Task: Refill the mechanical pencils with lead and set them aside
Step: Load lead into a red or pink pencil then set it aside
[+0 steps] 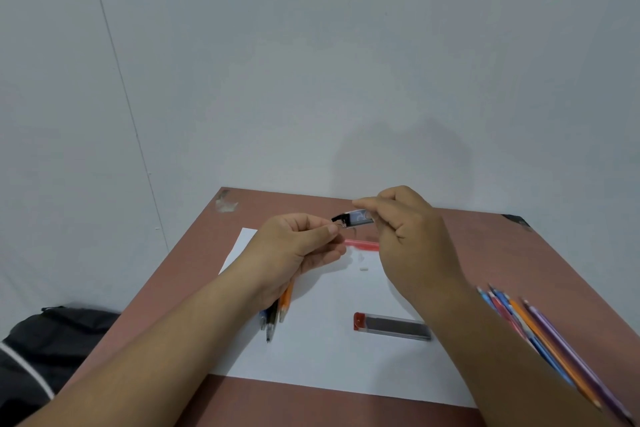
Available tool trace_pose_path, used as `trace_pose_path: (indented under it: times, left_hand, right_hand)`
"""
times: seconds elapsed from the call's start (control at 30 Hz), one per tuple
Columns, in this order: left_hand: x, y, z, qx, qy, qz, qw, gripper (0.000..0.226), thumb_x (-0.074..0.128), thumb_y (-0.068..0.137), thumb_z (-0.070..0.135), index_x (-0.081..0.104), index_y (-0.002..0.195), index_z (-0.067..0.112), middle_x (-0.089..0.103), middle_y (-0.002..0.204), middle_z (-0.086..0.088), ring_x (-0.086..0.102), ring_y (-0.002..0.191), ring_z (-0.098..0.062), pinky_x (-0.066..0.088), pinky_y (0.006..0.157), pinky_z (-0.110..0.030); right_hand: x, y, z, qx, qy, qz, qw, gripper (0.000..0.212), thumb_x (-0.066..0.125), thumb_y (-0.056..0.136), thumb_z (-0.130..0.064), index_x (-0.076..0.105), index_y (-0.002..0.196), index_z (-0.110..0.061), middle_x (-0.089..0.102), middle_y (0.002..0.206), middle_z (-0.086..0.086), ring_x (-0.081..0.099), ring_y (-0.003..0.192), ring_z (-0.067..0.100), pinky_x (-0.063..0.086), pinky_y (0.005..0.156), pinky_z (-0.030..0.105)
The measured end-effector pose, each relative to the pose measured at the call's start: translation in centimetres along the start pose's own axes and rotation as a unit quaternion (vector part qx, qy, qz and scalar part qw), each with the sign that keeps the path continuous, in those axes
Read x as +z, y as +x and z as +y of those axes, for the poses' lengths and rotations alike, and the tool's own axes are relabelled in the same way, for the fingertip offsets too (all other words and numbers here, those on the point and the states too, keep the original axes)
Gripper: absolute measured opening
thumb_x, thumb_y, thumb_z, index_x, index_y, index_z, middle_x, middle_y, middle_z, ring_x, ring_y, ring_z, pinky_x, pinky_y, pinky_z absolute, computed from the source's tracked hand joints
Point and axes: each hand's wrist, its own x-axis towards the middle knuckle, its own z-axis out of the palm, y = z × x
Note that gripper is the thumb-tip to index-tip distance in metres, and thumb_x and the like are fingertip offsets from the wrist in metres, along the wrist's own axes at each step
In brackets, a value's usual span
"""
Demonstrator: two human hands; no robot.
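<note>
My right hand (412, 236) pinches a small lead case (356, 218) with a black cap end, held above the table. My left hand (294, 250) has its thumb and fingertips pinched together right at the case's black end; what it pinches is too small to tell. A pink mechanical pencil (362, 244) lies on the white paper (329, 354) below the hands. Several pencils (orange, black, blue) (280, 308) lie under my left wrist. A second lead case (393, 326) with a red cap lies on the paper. A tiny white eraser piece (364, 268) lies near the pink pencil.
A group of several coloured pencils (540, 333) lies on the brown table (519, 253) at the right, partly behind my right forearm. A black bag (52, 336) sits off the table's left edge. A pale wall stands behind the table.
</note>
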Motion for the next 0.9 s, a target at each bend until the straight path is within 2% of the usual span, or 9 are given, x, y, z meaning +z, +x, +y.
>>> trace_pose_path:
  times: [0.17, 0.37, 0.57, 0.7, 0.77, 0.8, 0.83, 0.9]
  left_hand:
    - [0.1, 0.0, 0.0, 0.000, -0.003, 0.003, 1.000, 0.016, 0.067, 0.095, 0.009, 0.071, 0.099, -0.006, 0.074, 0.100, -0.022, 0.073, 0.090, -0.025, 0.061, 0.084, -0.030]
    - [-0.1, -0.1, 0.6, 0.016, 0.020, 0.028, 0.999, 0.015, 0.065, 0.096, 0.008, 0.070, 0.097, -0.007, 0.075, 0.100, -0.022, 0.074, 0.094, -0.029, 0.060, 0.088, -0.032]
    - [-1.4, -0.1, 2.0, 0.045, 0.099, 0.063, 0.992, 0.016, 0.063, 0.097, 0.009, 0.072, 0.097, -0.004, 0.076, 0.098, -0.019, 0.075, 0.092, -0.026, 0.060, 0.082, -0.028]
    - [-2.2, -0.1, 2.7, 0.055, 0.096, 0.084, 0.990, 0.018, 0.061, 0.098, 0.009, 0.070, 0.099, -0.006, 0.076, 0.095, -0.018, 0.076, 0.090, -0.026, 0.061, 0.079, -0.026]
    - [-2.4, -0.1, 2.8, 0.058, 0.086, 0.091, 0.990, 0.019, 0.061, 0.099, 0.010, 0.069, 0.101, -0.007, 0.076, 0.094, -0.019, 0.076, 0.087, -0.024, 0.061, 0.078, -0.025]
    - [-2.5, 0.0, 2.8, 0.059, 0.084, 0.094, 0.990, 0.019, 0.060, 0.099, 0.010, 0.069, 0.102, -0.007, 0.076, 0.094, -0.018, 0.076, 0.085, -0.023, 0.061, 0.077, -0.026]
    - [-2.6, 0.0, 2.7, 0.060, 0.083, 0.096, 0.990, 0.019, 0.060, 0.099, 0.011, 0.069, 0.102, -0.006, 0.076, 0.094, -0.018, 0.075, 0.083, -0.022, 0.062, 0.077, -0.027]
    - [-2.6, 0.1, 2.6, 0.060, 0.080, 0.097, 0.990, 0.020, 0.060, 0.099, 0.011, 0.069, 0.102, -0.006, 0.076, 0.095, -0.019, 0.074, 0.082, -0.022, 0.062, 0.078, -0.029]
  right_hand:
    - [-0.1, 0.1, -0.1, 0.009, 0.005, -0.001, 1.000, 0.035, 0.057, 0.096, 0.003, 0.076, 0.117, -0.018, 0.060, 0.097, -0.005, 0.060, 0.089, 0.018, 0.055, 0.074, 0.039]
    - [-0.7, 0.3, 0.0, 0.058, 0.031, 0.010, 0.998, 0.035, 0.054, 0.099, 0.003, 0.076, 0.115, -0.019, 0.061, 0.099, -0.009, 0.059, 0.091, 0.007, 0.054, 0.080, 0.026]
    - [-1.0, 0.3, 0.1, 0.121, 0.075, 0.032, 0.989, 0.032, 0.055, 0.100, -0.002, 0.077, 0.110, -0.023, 0.065, 0.101, -0.011, 0.061, 0.096, 0.002, 0.050, 0.084, 0.017]
    - [-1.2, 0.3, 0.1, 0.174, 0.102, 0.037, 0.979, 0.031, 0.055, 0.101, -0.003, 0.077, 0.106, -0.024, 0.067, 0.104, -0.014, 0.060, 0.101, -0.002, 0.047, 0.087, 0.012]
    - [-1.3, 0.4, 0.2, 0.232, 0.140, 0.049, 0.961, 0.031, 0.054, 0.102, -0.007, 0.077, 0.106, -0.027, 0.068, 0.105, -0.016, 0.061, 0.100, -0.002, 0.048, 0.088, 0.016]
    - [-1.2, 0.5, 0.3, 0.274, 0.172, 0.054, 0.945, 0.031, 0.054, 0.103, -0.010, 0.077, 0.107, -0.031, 0.069, 0.102, -0.016, 0.062, 0.094, 0.000, 0.049, 0.083, 0.018]
    - [-1.1, 0.6, 0.5, 0.324, 0.212, 0.055, 0.921, 0.030, 0.053, 0.103, -0.013, 0.076, 0.109, -0.033, 0.069, 0.095, -0.014, 0.062, 0.083, 0.004, 0.049, 0.075, 0.021]
    - [-0.9, 0.8, 0.8, 0.428, 0.312, 0.038, 0.847, 0.028, 0.054, 0.104, -0.014, 0.075, 0.111, -0.031, 0.066, 0.085, -0.005, 0.057, 0.066, 0.011, 0.049, 0.059, 0.025]
